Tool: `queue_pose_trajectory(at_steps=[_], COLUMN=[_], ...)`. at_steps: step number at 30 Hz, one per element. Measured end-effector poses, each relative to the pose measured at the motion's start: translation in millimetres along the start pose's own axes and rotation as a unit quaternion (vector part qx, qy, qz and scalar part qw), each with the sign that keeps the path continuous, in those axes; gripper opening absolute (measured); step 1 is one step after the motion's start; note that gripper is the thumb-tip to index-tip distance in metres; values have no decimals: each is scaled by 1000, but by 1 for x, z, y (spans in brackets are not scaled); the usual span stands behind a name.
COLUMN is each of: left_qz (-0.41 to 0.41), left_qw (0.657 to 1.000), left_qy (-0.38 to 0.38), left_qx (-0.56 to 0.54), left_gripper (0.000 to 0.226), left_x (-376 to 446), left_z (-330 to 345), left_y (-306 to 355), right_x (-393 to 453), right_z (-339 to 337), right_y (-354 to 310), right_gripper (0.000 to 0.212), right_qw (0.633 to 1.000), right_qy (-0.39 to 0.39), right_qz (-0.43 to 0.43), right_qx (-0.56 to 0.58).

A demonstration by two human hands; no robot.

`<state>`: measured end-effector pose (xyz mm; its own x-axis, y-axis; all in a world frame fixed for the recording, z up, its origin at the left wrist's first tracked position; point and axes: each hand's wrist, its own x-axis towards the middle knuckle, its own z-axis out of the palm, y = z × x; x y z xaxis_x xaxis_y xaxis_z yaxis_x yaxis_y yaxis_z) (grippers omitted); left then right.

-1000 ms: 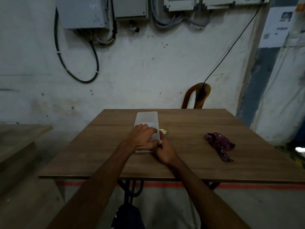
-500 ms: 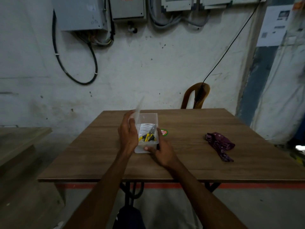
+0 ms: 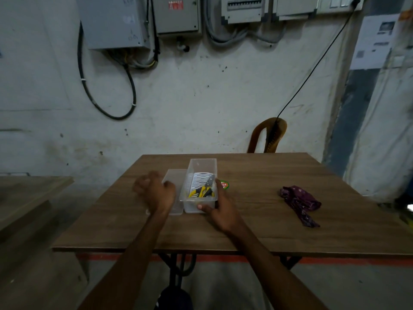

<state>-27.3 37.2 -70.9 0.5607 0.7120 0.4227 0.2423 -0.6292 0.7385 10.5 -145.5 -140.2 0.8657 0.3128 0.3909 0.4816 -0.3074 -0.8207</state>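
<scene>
Head view, near to far. At 6 o'clock on the frame's lower edge, a dark rounded object (image 3: pixel 173 298) sits under the table; it is cut off and cannot be identified. Both forearms reach onto the wooden table (image 3: pixel 257 222).

R hand (image 3: pixel 220 211): thumb pressed on the near end wall of the clear box (image 3: pixel 202 166), fingers curled along its R side wall, so it grips the box. The fingertips are hidden behind the plastic.

L hand (image 3: pixel 156 193): smeared by motion blur. The fingers look curled over the near L part of the lid (image 3: pixel 176 177), but whether they pinch it cannot be told.

The lid lies flat at the box's 9 o'clock, just beside it (its near half is covered by the hand). The box stands open near table ctr.

Inside the box, a yellow-handled tool (image 3: pixel 202 191) lies on a card (image 3: pixel 200 180) w/ black-white wavy stripes. No print can be read through the wall.

At the box's 3 o'clock is a round sticker (image 3: pixel 224 185) w/ green rim, red ctr and white letters. It is half hidden by the box wall and R fingers, so it is illegible.

Further out at 3 o'clock, well apart, lies a crumpled purple cloth (image 3: pixel 299 202).

At 9 o'clock a second tabletop (image 3: pixel 33 186) is cropped by the L edge.

At 1 o'clock beyond the far edge, only a brown chair back (image 3: pixel 267 135) shows, w/ a black cable (image 3: pixel 312 66) running down to it.

Bkgd wall: grey cabinets (image 3: pixel 116 21) are cropped at the top. The letters on the red label (image 3: pixel 175 5) are too blurred to read. The paper notice (image 3: pixel 377 36) at 2 o'clock has text too small to read.
</scene>
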Motion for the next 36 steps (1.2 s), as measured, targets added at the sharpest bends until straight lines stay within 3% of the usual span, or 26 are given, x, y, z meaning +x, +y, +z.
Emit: queue_pose_trajectory(at_steps=[2,4,6,8,11,14,21,25,27,30,32,33,36], left_qz=[188,309,328,325,340,311,246,181,159,122,103,92,54], left_qw=[978,920,844,784,754,759,867,940,960,947,911,892,841], left_qy=[-91,-229,-342,-381,-375,-386,-308,-258,-228,-231,-249,-257,-274], left_qx=[-11,78,250,367,419,422,303,131,18,-185,-311,-360,-464], left_gripper=[22,19,39,50,47,45,41,19,20,24,18,15,6], left_x=[2,3,3,3,5,6,33,60,64,59,49,43,27], left_z=[10,17,25,35,48,55,47,40,37,35,33,33,33], left_y=[14,39,65,80,84,89,88,84,81,81,85,88,97], right_x=[0,-1,-1,-2,-1,1,6,10,15,18,22,27,48], right_z=[0,-1,-3,-3,-3,-4,11,20,27,30,17,9,-18], right_y=[1,-1,-2,-3,0,5,8,3,-2,-19,-26,-29,-28], right_gripper=[102,99,97,95,92,83,101,101,102,89,70,60,26], right_qw=[1000,1000,999,999,999,999,999,999,999,995,990,994,971], right_qy=[0,-1,3,-2,7,6,1,-10,-20,-60,-86,-82,70], right_qz=[-8,-18,-32,-38,-33,-47,-48,-51,-43,-82,-111,-77,69], right_qx=[-5,-11,-15,-6,-10,-10,-10,7,3,9,1,16,219])
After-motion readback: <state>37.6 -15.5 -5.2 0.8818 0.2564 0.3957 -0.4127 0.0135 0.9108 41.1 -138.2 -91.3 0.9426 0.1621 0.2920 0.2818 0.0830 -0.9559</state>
